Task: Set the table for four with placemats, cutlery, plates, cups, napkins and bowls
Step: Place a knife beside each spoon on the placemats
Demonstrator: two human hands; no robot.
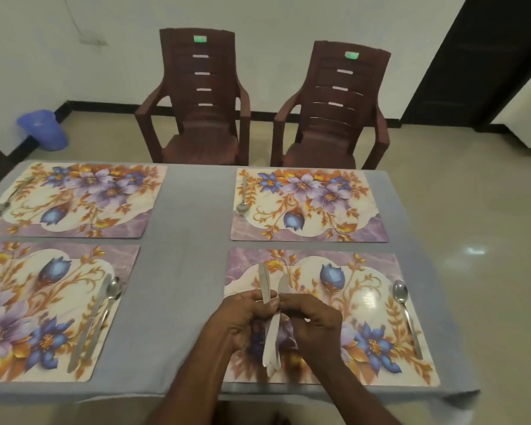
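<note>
Four floral placemats lie on the grey tablecloth: far left (77,200), far right (307,207), near left (43,311), near right (365,317). Above the near right placemat, my left hand (242,320) and my right hand (313,320) meet around a bundle of silver knives (272,342). Two blades stick up past my fingers; the handles hang below. A spoon (403,308) lies along this mat's right side. The near left mat carries a knife (89,323) with a spoon (111,299) beside it. One spoon (243,197) rests on the far right mat, another (3,205) at the far left mat's edge.
Two brown plastic chairs (200,99) (331,111) stand at the far side of the table (184,240). A blue bin (42,130) sits on the floor by the left wall. A dark doorway (488,56) opens at the right.
</note>
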